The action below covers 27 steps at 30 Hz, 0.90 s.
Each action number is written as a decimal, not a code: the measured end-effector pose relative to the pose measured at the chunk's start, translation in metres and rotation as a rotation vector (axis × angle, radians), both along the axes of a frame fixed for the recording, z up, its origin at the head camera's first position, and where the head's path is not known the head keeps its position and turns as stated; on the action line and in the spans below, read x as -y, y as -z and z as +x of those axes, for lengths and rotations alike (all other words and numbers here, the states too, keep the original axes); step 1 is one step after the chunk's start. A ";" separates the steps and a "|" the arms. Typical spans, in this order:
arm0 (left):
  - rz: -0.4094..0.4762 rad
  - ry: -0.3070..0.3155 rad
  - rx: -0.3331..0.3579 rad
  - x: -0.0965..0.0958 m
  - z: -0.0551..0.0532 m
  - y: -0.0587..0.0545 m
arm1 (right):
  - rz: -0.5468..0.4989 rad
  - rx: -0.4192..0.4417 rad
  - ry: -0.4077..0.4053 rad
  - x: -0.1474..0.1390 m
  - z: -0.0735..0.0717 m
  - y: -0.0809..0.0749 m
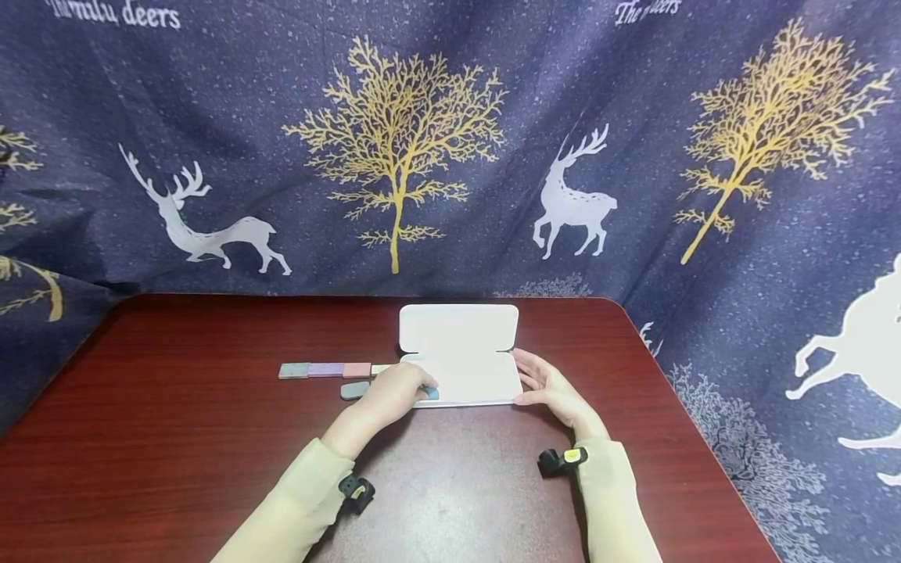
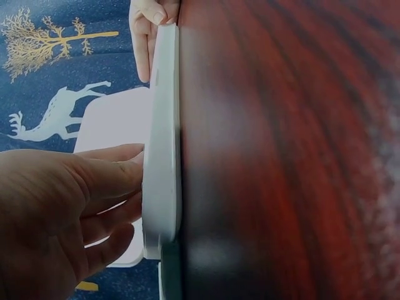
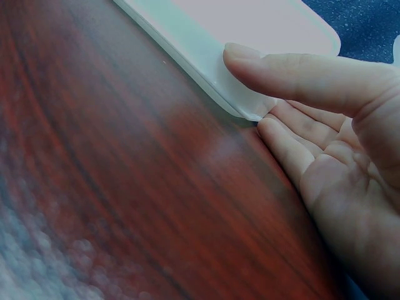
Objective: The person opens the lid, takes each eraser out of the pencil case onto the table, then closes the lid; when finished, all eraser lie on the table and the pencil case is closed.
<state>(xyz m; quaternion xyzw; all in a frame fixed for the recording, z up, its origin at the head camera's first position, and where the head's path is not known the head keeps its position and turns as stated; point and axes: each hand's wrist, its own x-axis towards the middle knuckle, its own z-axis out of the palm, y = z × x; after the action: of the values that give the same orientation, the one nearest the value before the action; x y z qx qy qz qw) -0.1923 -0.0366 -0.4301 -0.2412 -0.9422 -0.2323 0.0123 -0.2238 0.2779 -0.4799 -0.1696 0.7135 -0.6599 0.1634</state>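
An open white case [image 1: 479,383] lies on the table, its lid [image 1: 459,328] tilted back behind it. My left hand [image 1: 396,389] reaches over the case's left end, thumb and fingertips on a small blue block [image 1: 432,393] inside. In the left wrist view the left hand [image 2: 81,200] dips behind the case's front wall [image 2: 162,137], which hides the fingertips. At the right end, my right hand [image 1: 552,391] holds the case, its thumb over the rim and the other fingers along the side, as the right wrist view of the right hand [image 3: 325,119] shows.
Left of the case runs a row of flat blocks: grey-green [image 1: 293,371], purple [image 1: 326,370], pink [image 1: 356,370] and pale yellow [image 1: 378,368]. A rounded grey-green piece [image 1: 354,390] lies in front of them. A patterned cloth [image 1: 450,156] hangs behind the table [image 1: 176,438].
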 end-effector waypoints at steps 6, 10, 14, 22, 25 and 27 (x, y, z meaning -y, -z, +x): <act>0.004 0.013 -0.015 0.001 0.000 0.000 | 0.025 0.005 0.012 0.001 0.001 -0.001; -0.003 0.018 -0.018 0.001 -0.002 0.001 | 0.010 0.013 0.012 0.002 0.001 -0.001; -0.010 0.015 0.002 0.001 -0.002 0.001 | 0.011 0.015 0.012 0.002 0.001 -0.001; 0.000 0.017 0.028 0.003 -0.002 -0.001 | 0.019 0.014 0.011 0.001 0.001 -0.001; 0.006 0.018 0.029 0.003 -0.002 0.000 | 0.005 0.015 0.005 0.002 0.001 -0.001; 0.013 0.014 0.036 0.003 -0.002 0.000 | -0.002 0.012 0.000 0.002 0.001 -0.001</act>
<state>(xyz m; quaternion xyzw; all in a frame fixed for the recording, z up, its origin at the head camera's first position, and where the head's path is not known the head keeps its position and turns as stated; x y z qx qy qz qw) -0.1946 -0.0400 -0.4302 -0.2436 -0.9390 -0.2428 -0.0046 -0.2231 0.2763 -0.4786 -0.1655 0.7117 -0.6618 0.1674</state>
